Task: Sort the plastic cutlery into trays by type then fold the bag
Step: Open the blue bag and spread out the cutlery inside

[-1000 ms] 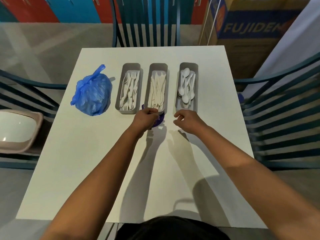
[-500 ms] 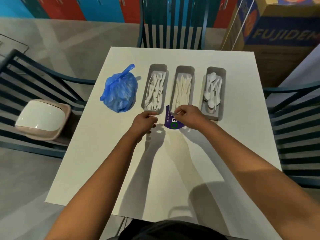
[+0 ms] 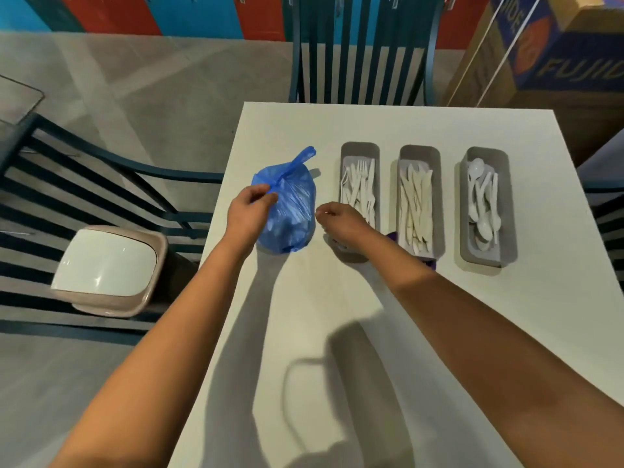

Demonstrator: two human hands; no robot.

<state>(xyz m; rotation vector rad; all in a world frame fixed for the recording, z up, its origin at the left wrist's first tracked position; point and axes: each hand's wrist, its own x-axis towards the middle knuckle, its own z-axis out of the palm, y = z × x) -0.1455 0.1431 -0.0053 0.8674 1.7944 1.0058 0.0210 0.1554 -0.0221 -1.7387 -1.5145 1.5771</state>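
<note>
Left hand (image 3: 249, 211): fingers and thumb pinch the gathered plastic on the near-left side of the blue bag (image 3: 290, 204), apparently to take hold of it for opening.
Right hand (image 3: 341, 221): fingers loosely curled with nothing visibly held, just right of the bag and in front of the fork tray (image 3: 360, 153) (likely coming in to help with the knot).
Bag: sits bulging and tied, its tail sticking up, on the white table (image 3: 337, 315) left of the trays, so the cutlery inside is probably still to sort.
Trays: forks, then the knife tray (image 3: 419, 155), then the spoon tray (image 3: 486, 157), side by side, each already holding its own type.
Purple object (image 3: 430, 263): partly hidden under the knife tray's near end; cannot tell what it is.
Folding: not yet begun.
</note>
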